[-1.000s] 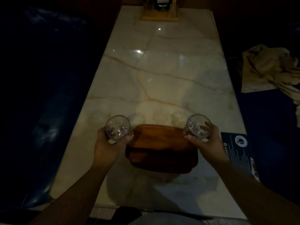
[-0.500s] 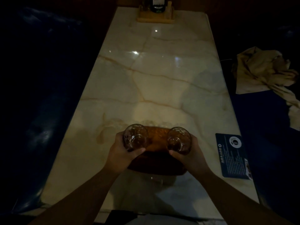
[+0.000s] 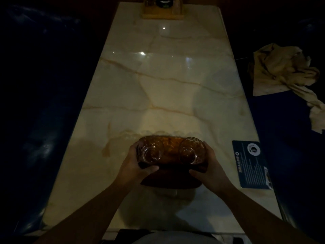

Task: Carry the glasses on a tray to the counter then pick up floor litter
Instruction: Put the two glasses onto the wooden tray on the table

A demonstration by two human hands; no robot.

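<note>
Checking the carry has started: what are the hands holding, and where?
Both grip the wooden tray by its ends: left hand at the left end, right hand at the right, beside the two glasses.

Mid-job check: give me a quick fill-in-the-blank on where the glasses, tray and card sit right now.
1. Both glasses stand on the wooden ____.
2. The left hand and right hand grip the tray's ____ ends.
3. The dark card lies near the marble table's ____ edge.

Missing: tray; opposite; right
</note>
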